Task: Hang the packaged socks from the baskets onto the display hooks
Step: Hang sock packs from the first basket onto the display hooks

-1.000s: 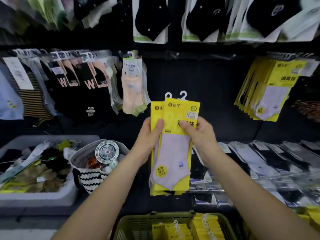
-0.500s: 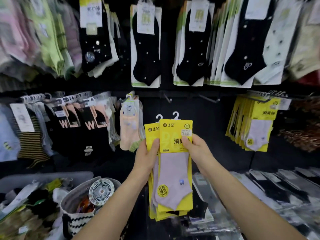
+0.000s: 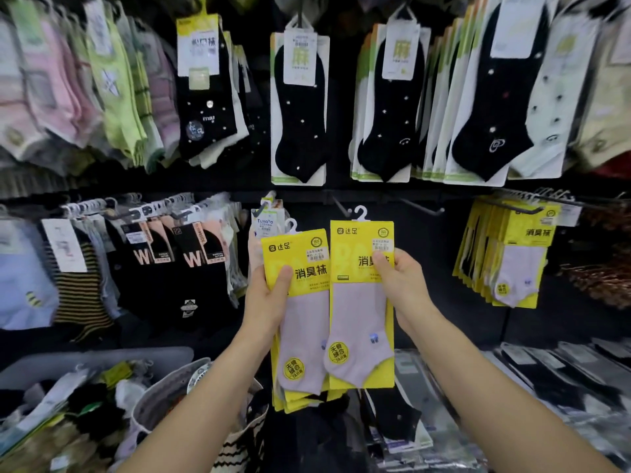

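Note:
My left hand [image 3: 269,295] grips a stack of yellow sock packs [image 3: 300,315] with pale lilac socks, thumb on the front card. My right hand [image 3: 401,285] pinches a single yellow sock pack [image 3: 360,312], pulled apart to the right of the stack and held a little higher. Its white plastic hanger [image 3: 361,213] sits just left of two bare black display hooks [image 3: 421,205] on the dark wall. More of the same yellow packs [image 3: 515,254] hang on a hook at the right.
Black dotted socks [image 3: 298,107] hang above; black "W" socks [image 3: 170,257] and striped ones hang to the left. A grey bin [image 3: 102,361] of loose packs and a striped basket [image 3: 235,448] sit lower left. Bagged dark socks [image 3: 546,380] lie lower right.
My view tilted up, so the green basket dropped out of sight. My right hand drew the front pack off the stack to the right and raised it toward the bare hooks.

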Action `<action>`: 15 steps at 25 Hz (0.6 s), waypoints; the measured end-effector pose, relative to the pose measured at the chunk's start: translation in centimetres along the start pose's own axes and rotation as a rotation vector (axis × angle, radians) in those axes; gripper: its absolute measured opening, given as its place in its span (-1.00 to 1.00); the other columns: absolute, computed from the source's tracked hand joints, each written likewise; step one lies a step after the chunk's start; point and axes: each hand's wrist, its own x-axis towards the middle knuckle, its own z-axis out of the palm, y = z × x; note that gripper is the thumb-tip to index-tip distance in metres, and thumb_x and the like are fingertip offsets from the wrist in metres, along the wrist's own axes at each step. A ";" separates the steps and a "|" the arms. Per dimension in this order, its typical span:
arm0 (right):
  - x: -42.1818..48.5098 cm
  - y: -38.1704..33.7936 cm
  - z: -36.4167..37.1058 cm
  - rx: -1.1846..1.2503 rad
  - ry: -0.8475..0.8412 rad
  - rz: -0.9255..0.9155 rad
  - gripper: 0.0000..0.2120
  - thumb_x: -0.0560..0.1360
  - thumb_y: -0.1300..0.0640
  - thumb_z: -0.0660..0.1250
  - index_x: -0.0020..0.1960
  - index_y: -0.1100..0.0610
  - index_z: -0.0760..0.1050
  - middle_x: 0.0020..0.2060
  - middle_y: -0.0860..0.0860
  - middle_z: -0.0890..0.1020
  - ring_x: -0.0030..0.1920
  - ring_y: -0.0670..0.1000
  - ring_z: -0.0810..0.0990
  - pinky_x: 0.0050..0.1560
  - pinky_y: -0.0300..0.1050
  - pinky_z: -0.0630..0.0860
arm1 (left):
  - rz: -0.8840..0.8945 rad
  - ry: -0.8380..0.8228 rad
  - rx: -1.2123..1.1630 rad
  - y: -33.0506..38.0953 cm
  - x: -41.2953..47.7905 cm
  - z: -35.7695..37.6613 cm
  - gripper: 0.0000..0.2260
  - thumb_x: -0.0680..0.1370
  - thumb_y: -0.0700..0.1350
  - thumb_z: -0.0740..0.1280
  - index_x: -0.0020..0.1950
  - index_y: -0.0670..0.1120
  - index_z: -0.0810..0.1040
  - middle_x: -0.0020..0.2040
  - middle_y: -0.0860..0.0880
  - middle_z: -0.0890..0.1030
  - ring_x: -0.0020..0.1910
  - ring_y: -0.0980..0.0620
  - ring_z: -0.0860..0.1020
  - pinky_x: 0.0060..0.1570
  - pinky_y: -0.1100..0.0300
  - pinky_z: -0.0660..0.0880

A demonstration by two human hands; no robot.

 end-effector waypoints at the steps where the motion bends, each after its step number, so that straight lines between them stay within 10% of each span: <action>1: 0.3 -0.3 0.2 -0.030 -0.016 -0.019 -0.89 0.57 0.14 0.22 -0.04 0.12 0.51 0.02 0.18 0.64 0.06 0.17 0.60 0.13 0.17 0.52 | 0.021 0.009 0.013 0.3 0.2 -0.2 -0.93 0.58 -0.09 0.26 -0.06 0.06 0.51 -0.08 0.10 0.64 -0.15 0.23 0.62 -0.21 0.36 0.52; 11: 2.6 0.6 0.6 -0.264 -0.073 0.068 -0.79 0.57 0.03 0.22 0.09 0.16 0.47 -0.01 0.07 0.61 0.01 0.08 0.60 0.08 0.07 0.55 | 0.123 0.083 0.139 2.2 -0.3 -3.4 -0.92 0.58 -0.10 0.25 -0.02 0.08 0.48 -0.09 0.14 0.60 -0.13 0.25 0.59 -0.18 0.33 0.49; 15: 0.9 0.2 0.7 -0.273 0.191 -0.139 -0.74 0.49 -0.04 0.34 0.07 0.07 0.42 -0.02 -0.01 0.55 0.00 0.00 0.53 0.00 -0.07 0.48 | 0.134 0.030 0.135 2.9 -0.8 -3.0 -0.79 0.57 -0.05 0.25 0.16 -0.10 0.48 0.06 -0.05 0.62 0.03 0.04 0.61 0.01 0.10 0.55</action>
